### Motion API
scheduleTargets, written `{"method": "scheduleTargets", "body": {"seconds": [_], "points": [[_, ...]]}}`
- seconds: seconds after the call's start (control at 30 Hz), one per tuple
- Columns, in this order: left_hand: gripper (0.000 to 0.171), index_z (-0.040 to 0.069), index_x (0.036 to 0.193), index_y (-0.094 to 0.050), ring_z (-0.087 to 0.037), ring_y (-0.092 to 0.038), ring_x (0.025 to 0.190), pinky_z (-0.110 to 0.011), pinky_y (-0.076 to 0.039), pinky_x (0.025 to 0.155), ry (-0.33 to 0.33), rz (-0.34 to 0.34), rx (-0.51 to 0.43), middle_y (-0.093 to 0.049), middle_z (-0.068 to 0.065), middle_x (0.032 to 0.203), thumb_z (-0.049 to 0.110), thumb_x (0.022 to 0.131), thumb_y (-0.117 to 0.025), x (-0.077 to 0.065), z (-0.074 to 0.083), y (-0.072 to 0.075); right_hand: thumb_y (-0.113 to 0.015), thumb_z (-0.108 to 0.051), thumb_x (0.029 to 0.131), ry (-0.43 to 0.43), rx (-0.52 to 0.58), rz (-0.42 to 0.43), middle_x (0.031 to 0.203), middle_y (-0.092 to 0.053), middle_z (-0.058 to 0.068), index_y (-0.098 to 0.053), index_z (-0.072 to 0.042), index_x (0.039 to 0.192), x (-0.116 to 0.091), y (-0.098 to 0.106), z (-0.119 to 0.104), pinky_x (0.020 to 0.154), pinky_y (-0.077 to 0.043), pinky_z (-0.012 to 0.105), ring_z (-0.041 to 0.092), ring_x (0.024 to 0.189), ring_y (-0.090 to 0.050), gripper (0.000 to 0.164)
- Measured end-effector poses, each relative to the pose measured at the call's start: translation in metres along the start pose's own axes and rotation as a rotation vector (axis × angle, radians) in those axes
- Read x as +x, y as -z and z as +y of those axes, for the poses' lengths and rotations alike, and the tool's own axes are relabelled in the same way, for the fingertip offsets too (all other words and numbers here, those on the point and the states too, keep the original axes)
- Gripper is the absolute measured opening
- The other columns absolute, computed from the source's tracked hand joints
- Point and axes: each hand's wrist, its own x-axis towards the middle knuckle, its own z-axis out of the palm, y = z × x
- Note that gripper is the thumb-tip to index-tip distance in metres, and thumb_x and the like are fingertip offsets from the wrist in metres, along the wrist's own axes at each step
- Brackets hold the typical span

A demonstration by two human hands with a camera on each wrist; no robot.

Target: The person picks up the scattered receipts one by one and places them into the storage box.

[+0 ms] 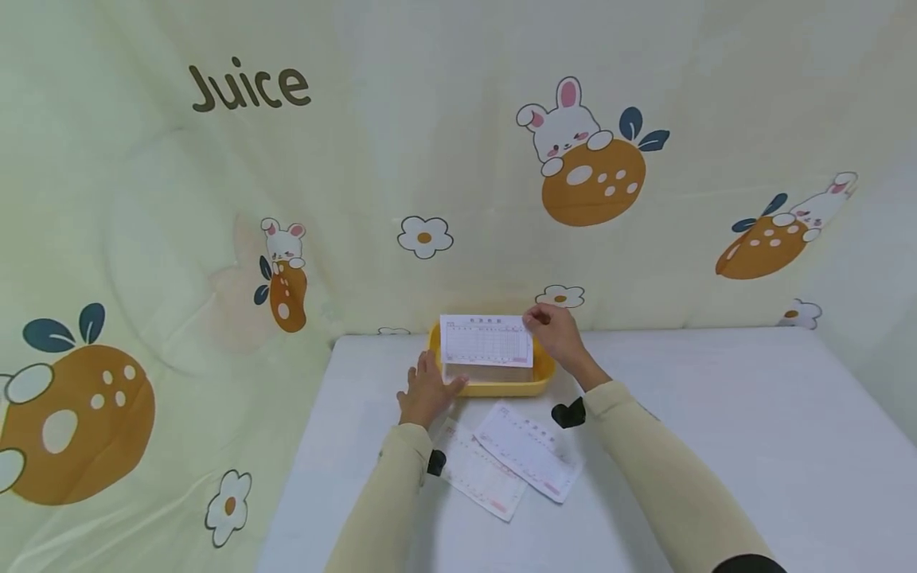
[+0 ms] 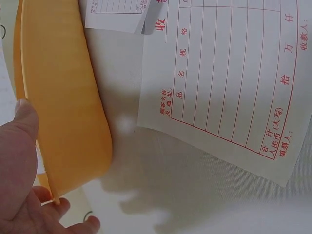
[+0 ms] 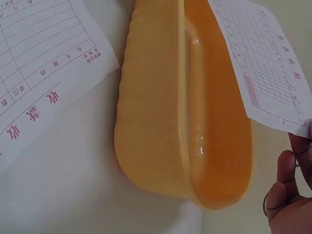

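Long, pale beige sleeves (image 1: 666,469) end in matching cuffs (image 1: 607,397), with small black pieces (image 1: 569,413) beside them.

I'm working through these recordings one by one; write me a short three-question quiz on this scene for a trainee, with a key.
1. Which hand touches the yellow, round-cornered plastic basket?
2. True or false: the two white paper slips with red-printed grids lying on the flat white table overlap.
3. The right hand pinches:
A. the basket's rim
B. a third white paper slip with a printed grid
C. both slips from the table

Key
1. The left hand, at one of its corners.
2. True.
3. B.
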Motion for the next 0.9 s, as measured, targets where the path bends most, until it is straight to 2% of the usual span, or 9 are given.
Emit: {"method": "scheduleTargets", "body": {"seconds": [0.1, 0.37, 0.6, 0.9], "points": [[0.094, 0.004, 0.169, -0.024, -0.048, -0.024, 0.157, -0.08, -0.025, 0.116, -0.02, 0.0, 0.004, -0.025, -0.018, 0.174, 0.051, 0.102, -0.07, -0.001, 0.002, -0.003, -0.059, -0.006, 0.11, 0.002, -0.02, -0.001, 0.114, -0.068, 0.024, -0.07, 0.01, 0.119, -0.002, 0.001, 0.004, 0.098, -0.053, 0.044, 0.038, 0.106, -0.06, 0.021], [0.093, 0.005, 0.169, -0.022, -0.047, -0.023, 0.158, -0.078, -0.023, 0.118, -0.03, 0.007, -0.005, -0.023, -0.018, 0.175, 0.049, 0.103, -0.07, -0.002, 0.004, -0.003, -0.056, -0.006, 0.111, 0.005, -0.076, -0.011, 0.141, -0.062, 0.029, -0.059, 0.008, 0.145, -0.004, 0.005, 0.013, 0.109, -0.051, 0.053, 0.044, 0.125, -0.059, 0.037], [0.093, 0.006, 0.169, -0.023, -0.046, -0.024, 0.158, -0.078, -0.023, 0.118, -0.009, 0.008, -0.009, -0.025, -0.016, 0.175, 0.05, 0.102, -0.071, -0.004, 0.0, 0.002, -0.056, -0.008, 0.112, -0.045, -0.057, -0.013, 0.146, -0.059, 0.028, -0.058, 0.006, 0.148, -0.007, 0.008, 0.016, 0.111, -0.049, 0.052, 0.043, 0.128, -0.057, 0.038], [0.093, 0.006, 0.169, -0.021, -0.047, -0.023, 0.158, -0.078, -0.022, 0.118, -0.009, 0.007, -0.008, -0.023, -0.017, 0.175, 0.05, 0.103, -0.07, -0.004, 0.0, 0.0, -0.056, -0.015, 0.114, -0.085, -0.026, 0.0, 0.148, -0.057, 0.026, -0.056, 0.004, 0.15, -0.018, 0.025, 0.019, 0.114, -0.048, 0.051, 0.042, 0.133, -0.055, 0.041]]}}
